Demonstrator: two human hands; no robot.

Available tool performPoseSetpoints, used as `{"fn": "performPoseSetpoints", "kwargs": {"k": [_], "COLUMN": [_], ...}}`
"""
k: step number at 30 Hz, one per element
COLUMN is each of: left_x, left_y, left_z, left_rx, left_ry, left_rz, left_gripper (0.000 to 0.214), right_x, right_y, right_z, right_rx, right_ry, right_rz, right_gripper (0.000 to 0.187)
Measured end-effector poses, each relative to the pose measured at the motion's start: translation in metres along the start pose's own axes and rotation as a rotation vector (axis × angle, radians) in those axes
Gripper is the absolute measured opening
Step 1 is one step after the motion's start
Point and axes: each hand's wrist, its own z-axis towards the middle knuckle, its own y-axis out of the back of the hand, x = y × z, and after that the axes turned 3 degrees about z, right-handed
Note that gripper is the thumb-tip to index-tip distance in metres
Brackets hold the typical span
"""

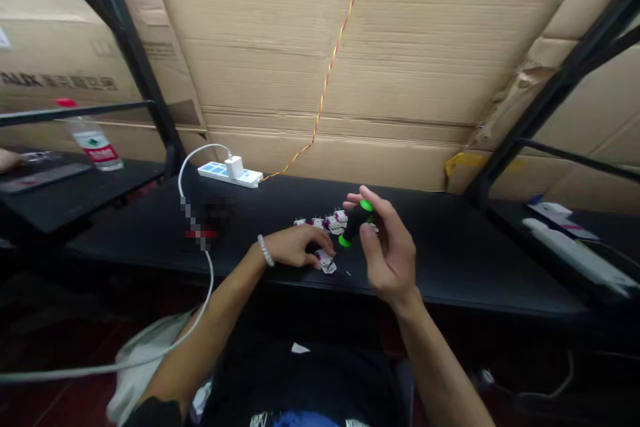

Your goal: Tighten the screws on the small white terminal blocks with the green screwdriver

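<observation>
My right hand [387, 247] is closed around a black screwdriver with green ends [354, 223], its tip angled down toward a small white and pink part [327, 261]. That part lies on the black table [450, 260], pinned under the fingers of my left hand [295, 247], which wears a white bead bracelet. Several similar small parts [327, 221] sit in a row just behind the hands. A tiny screw-like speck [349, 273] lies near the table's front edge.
A white power strip [230, 173] with a charger and white cable [200, 260] sits at the back left. A water bottle [93, 140] stands on the left shelf. Cardboard walls the back. Black frame posts [135, 60] flank the table. Another white power strip [575, 250] lies at the right.
</observation>
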Motion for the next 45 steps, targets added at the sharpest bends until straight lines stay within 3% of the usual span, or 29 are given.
{"fn": "performPoseSetpoints", "kwargs": {"k": [7, 13, 21, 27, 33, 40, 45], "left_x": [-0.001, -0.0004, -0.0011, 0.0017, 0.0031, -0.0007, 0.0002], "left_y": [0.0002, 0.0005, 0.0, -0.0006, -0.0012, -0.0002, 0.0002], "left_z": [0.0001, 0.0001, -0.0007, 0.0002, 0.0007, -0.0001, 0.0002], "left_rx": [-0.008, 0.002, -0.007, -0.006, -0.002, -0.009, 0.013], "left_ry": [0.007, -0.002, 0.013, -0.001, -0.003, 0.014, 0.009], "left_rz": [0.012, 0.013, 0.025, 0.019, 0.02, 0.037, 0.028], "left_gripper": [0.03, 0.032, 0.031, 0.031, 0.03, 0.029, 0.03], "right_x": [0.007, 0.0033, 0.0078, 0.0052, 0.0003, 0.0066, 0.0068], "right_y": [-0.0009, 0.0023, -0.0013, 0.0011, 0.0003, 0.0002, 0.002], "right_z": [0.0048, 0.0018, 0.0057, 0.003, -0.001, 0.0053, 0.0041], "right_rx": [-0.139, -0.039, -0.132, -0.035, -0.046, -0.16, -0.1], "right_ry": [0.09, 0.057, 0.091, 0.045, 0.043, 0.137, 0.112], "right_rz": [-0.226, -0.079, -0.262, -0.155, -0.042, -0.207, -0.167], "right_gripper": [0.041, 0.052, 0.052, 0.056, 0.05, 0.042, 0.047]}}
